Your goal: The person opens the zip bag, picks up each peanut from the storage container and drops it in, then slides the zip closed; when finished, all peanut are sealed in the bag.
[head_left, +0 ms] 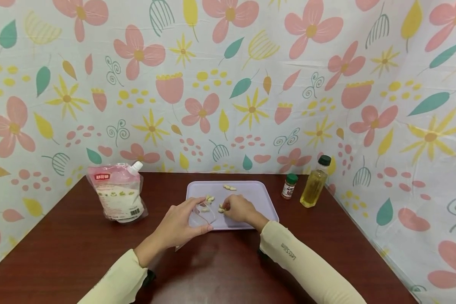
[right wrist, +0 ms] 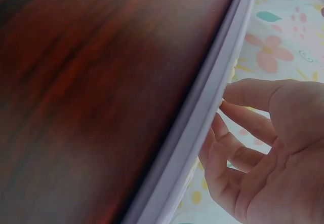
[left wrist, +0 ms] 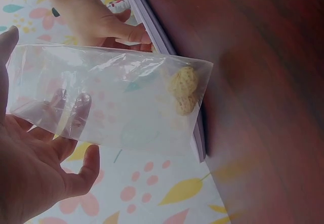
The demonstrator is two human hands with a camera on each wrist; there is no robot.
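My left hand holds a clear plastic bag by its mouth, thumb and fingers spread at the opening. One peanut lies at the bottom corner of the bag, as the left wrist view shows. Over the pale lilac tray, my right hand reaches down and pinches at a peanut with thumb and fingertips. More unshelled peanuts are scattered on the tray, some close to the bag. In the right wrist view, the tray's raised rim partly hides the right fingertips.
A pouch with a white spout stands at the left of the dark wooden table. To the right of the tray are a small green-capped seasoning jar and a bottle of yellow oil. A flower-patterned cloth hangs behind.
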